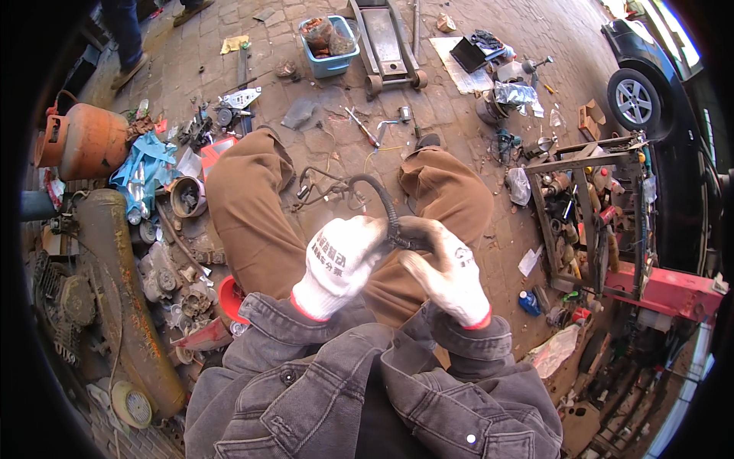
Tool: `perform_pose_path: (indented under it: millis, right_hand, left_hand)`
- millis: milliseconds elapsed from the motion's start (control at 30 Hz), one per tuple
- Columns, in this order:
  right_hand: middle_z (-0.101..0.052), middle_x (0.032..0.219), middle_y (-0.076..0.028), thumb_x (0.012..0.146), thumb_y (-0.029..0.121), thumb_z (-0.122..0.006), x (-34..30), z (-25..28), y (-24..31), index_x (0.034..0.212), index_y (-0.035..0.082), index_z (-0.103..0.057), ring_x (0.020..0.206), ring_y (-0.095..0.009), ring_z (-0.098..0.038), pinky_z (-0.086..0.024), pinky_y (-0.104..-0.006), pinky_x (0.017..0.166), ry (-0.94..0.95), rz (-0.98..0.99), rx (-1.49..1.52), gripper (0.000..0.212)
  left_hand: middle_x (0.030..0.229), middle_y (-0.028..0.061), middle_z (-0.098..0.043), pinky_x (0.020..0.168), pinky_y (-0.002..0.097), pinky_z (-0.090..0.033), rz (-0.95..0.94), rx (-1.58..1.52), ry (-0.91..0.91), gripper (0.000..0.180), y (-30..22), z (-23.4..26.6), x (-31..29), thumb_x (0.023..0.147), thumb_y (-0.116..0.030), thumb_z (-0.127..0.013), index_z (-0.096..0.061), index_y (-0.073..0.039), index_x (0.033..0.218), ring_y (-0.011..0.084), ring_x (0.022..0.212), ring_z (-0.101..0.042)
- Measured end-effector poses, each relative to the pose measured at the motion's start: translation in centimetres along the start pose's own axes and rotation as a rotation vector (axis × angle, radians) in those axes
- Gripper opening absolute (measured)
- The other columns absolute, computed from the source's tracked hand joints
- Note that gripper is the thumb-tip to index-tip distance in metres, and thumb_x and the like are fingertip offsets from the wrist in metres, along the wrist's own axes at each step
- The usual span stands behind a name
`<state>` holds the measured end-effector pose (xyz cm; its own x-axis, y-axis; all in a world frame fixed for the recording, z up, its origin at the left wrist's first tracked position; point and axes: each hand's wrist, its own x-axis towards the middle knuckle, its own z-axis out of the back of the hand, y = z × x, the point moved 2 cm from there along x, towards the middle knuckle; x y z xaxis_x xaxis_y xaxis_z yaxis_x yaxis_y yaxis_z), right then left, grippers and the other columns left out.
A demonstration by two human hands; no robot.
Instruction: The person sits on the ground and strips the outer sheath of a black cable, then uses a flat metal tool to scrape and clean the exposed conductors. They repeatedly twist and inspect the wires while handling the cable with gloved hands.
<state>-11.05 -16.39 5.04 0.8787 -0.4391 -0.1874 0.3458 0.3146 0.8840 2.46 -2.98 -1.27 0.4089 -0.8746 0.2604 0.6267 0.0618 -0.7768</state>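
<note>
Between my knees I hold a black wiring harness (374, 183) in ridged sleeving, curved in an arch. Its thinner branches and plugs hang out beyond my hands, toward the paving. My left hand (336, 258), in a white work glove with dark print, grips the harness from the left, its fingers closed. My right hand (447, 274), gloved alike with dirty fingertips, is closed on the sleeved part close beside it. Part of the harness is hidden behind the gloves. On the bricks ahead lie a pen-like tool (362, 127) and a thin yellow wire (372, 157).
A blue basin (329, 66) and a floor jack (386, 46) stand ahead. Left are an orange gas cylinder (95, 141), metal parts and a red bowl (229, 297). At right stand a cluttered metal rack (585, 164) and a dark car (669, 115). Another person's leg (122, 34) shows far left.
</note>
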Motion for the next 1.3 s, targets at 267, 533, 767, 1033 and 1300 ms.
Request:
perform_pose_path:
  millis: [267,533,767,1033,1300]
  right_hand:
    - [-0.062,0.09,-0.011,0.071,0.013,-0.07,0.2,-3.3,-0.7,0.098,0.007,-0.066,0.073,-0.03,-0.062,-0.049,-0.0409,0.06,-0.178,0.664,-0.474,0.028]
    - [-0.054,0.079,-0.005,0.06,0.013,-0.068,0.6,-3.9,-1.3,0.092,0.01,-0.067,0.064,-0.025,-0.058,-0.045,-0.039,0.053,-0.088,0.7,-0.546,0.032]
    - [-0.056,0.084,-0.009,0.061,0.015,-0.069,0.7,-4.2,-2.7,0.097,0.006,-0.066,0.066,-0.026,-0.058,-0.046,-0.0397,0.055,-0.127,0.697,-0.608,0.037]
    - [-0.057,0.063,-0.014,0.088,0.009,-0.068,0.4,-4.3,-3.9,0.077,0.002,-0.065,0.057,-0.035,-0.058,-0.045,-0.0417,0.054,-0.23,0.402,-0.476,0.013]
    - [-0.066,0.074,-0.013,0.099,0.017,-0.063,-0.3,-5.6,-6.5,0.099,-0.006,-0.069,0.066,-0.017,-0.061,-0.049,-0.0336,0.063,-0.449,0.09,-0.315,0.024]
  left_hand:
    - [0.104,0.0183,-0.069,0.079,0.0435,-0.053,0.24,-0.149,-0.068,0.037,0.0,-1.1,-1.9,0.086,-0.011,-0.065,-0.061,-0.003,0.122,0.0372,0.093,-0.067]
    - [0.114,0.022,-0.068,0.094,0.0415,-0.051,0.591,-0.623,-0.155,0.039,1.9,-5.0,-3.7,0.092,-0.01,-0.061,-0.058,0.002,0.129,0.0379,0.108,-0.066]
    - [0.119,0.0225,-0.066,0.097,0.0441,-0.049,0.577,-0.45,-0.115,0.038,3.1,-6.3,-2.8,0.095,-0.016,-0.06,-0.058,0.003,0.128,0.0379,0.112,-0.063]
    - [0.109,0.0185,-0.067,0.088,0.0458,-0.05,0.286,0.068,-0.129,0.038,2.5,-7.3,-1.3,0.095,-0.019,-0.06,-0.057,-0.001,0.128,0.0366,0.1,-0.064]
    - [0.095,0.0147,-0.068,0.081,0.0465,-0.052,0.151,0.147,-0.083,0.023,5.1,-11.5,1.2,0.095,-0.025,-0.059,-0.059,-0.007,0.11,0.0359,0.091,-0.066]
